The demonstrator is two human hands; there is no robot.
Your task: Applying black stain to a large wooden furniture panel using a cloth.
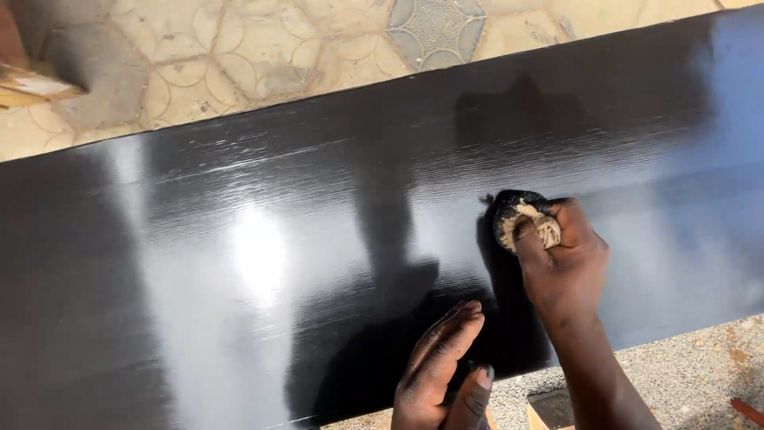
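Observation:
A long, glossy black-coated board (239, 263) runs across the whole view, its wet surface shining with reflections. My right hand (563, 267) is closed around a wad of cloth (521, 216), tan inside and soaked black on the outside, pressed against the board right of centre. My left hand (442, 370) rests at the board's near edge, fingers together and lying flat on the black surface, holding nothing. The two hands are about a hand's width apart.
Patterned beige floor tiles (239, 56) lie beyond the board's far edge. A wooden piece (24, 76) shows at the top left corner. Gravelly ground (700, 374) sits below the near edge at right, with a wooden block (549, 410) under the board.

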